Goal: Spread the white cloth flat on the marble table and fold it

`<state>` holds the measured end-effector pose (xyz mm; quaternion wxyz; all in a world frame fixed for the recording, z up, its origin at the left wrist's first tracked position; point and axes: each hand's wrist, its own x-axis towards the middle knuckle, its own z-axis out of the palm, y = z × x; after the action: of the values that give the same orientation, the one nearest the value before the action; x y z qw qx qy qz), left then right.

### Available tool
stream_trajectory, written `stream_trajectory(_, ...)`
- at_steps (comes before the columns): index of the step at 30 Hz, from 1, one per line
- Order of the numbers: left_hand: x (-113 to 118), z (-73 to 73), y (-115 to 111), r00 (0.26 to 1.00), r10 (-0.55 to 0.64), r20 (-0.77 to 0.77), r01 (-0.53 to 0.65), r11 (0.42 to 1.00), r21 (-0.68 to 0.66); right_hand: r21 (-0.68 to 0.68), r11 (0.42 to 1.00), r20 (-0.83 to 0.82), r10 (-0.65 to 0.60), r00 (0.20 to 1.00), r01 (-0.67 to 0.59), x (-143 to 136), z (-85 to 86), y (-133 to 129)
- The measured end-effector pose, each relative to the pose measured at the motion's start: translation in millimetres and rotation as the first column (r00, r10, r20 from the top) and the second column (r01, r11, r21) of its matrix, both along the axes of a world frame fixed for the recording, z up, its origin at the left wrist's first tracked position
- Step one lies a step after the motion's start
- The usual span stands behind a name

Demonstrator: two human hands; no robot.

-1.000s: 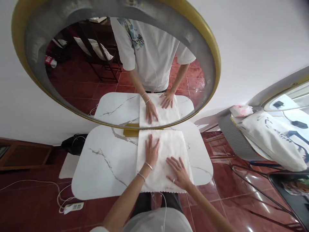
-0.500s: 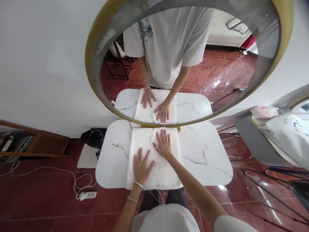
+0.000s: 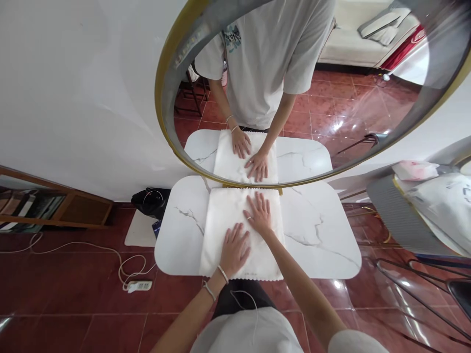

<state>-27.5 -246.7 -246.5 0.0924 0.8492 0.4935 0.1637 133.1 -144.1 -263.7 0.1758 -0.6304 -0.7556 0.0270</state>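
Observation:
A white cloth (image 3: 221, 220) with scalloped edges, like a folded towel, lies flat across the middle of a white marble-patterned table (image 3: 316, 245). My left hand (image 3: 235, 250) rests palm down on its lower middle, fingers stretched out. Farther up and to the right, my right hand (image 3: 260, 213) lies flat on the same cloth with fingers spread and a ring on one of them. Neither hand grips anything. Both hands and the cloth show again in the round mirror's reflection.
A gold-rimmed mirror (image 3: 162, 98) stands over the table's far edge. On the left are a black bag (image 3: 150, 202), a power strip (image 3: 139, 286) with a white cable on the red tiled floor, and a wooden cabinet (image 3: 86, 208). A grey ribbed surface (image 3: 393, 211) holds white bags at right.
My left hand has slid to the right over the cloth, toward its middle. My right hand stays at about the same spot on it. The whole view has shifted slightly.

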Motion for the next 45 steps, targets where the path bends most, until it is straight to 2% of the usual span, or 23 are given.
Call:
stream_trajectory(3,26,2.2,-2,1.0,-0.02,-0.018,0.02,1.0,-0.02,0.031,0.999,-0.001,-0.03,1.0,0.03,26,-3.4,-4)
stream_trajectory(5,33,1.6,-2,0.999,-0.014,-0.03,0.013,1.0,-0.022,0.056,0.998,-0.004,-0.028,1.0,0.028,31,-5.0,-5)
stream_trajectory(11,16,-0.2,-3,0.999,-0.034,-0.039,0.033,0.999,-0.026,0.117,0.993,-0.032,0.007,0.999,-0.003,14,-4.4,-8)
stream_trajectory(15,-12,2.3,-7,0.998,-0.022,-0.057,0.02,1.0,-0.021,0.15,0.988,-0.067,0.046,0.997,-0.035,-15,-4.2,-10)
stream_trajectory(18,-45,4.9,-9,0.997,0.009,-0.07,-0.01,1.0,-0.018,0.152,0.986,-0.082,0.087,0.993,-0.074,-51,-4.5,-9)
stream_trajectory(23,-108,10.5,-11,0.997,0.032,-0.076,-0.037,0.997,-0.064,0.09,0.991,-0.082,0.103,0.991,-0.096,-118,-2.2,-2)
stream_trajectory(26,-130,14.6,-6,0.998,0.057,-0.02,-0.059,0.992,-0.113,0.046,0.993,-0.072,0.11,0.991,-0.107,-141,-1.0,-4)
stream_trajectory(28,-136,16.9,8,0.993,0.106,0.05,-0.098,0.985,-0.139,0.044,0.998,-0.074,0.052,0.996,-0.049,-146,-1.0,-8)
stream_trajectory(31,-138,16.5,48,0.965,0.23,0.125,-0.215,0.969,-0.12,0.06,0.995,-0.053,-0.075,0.996,0.078,-146,-1.3,-14)
stream_trajectory(33,-141,13.2,80,0.95,0.284,0.126,-0.276,0.958,-0.081,0.048,0.994,-0.022,-0.092,0.995,0.093,-147,-1.3,-12)
stream_trajectory(35,-147,8.4,106,0.952,0.287,0.106,-0.282,0.958,-0.054,0.021,0.997,-0.001,-0.074,0.997,0.074,-152,-1.2,-6)
stream_trajectory(37,-155,4.0,124,0.956,0.278,0.089,-0.275,0.96,-0.042,0.006,0.998,0.01,-0.069,0.998,0.069,-159,-1.3,5)
stream_trajectory(40,-165,-0.3,141,0.942,0.325,0.085,-0.324,0.946,-0.022,0.008,0.996,0.024,-0.09,0.996,0.09,-174,-2.1,27)
stream_trajectory(45,-171,-1.4,186,0.911,0.397,0.11,-0.4,0.917,0.006,-0.026,0.985,0.013,-0.17,0.985,0.17,-193,-0.8,85)
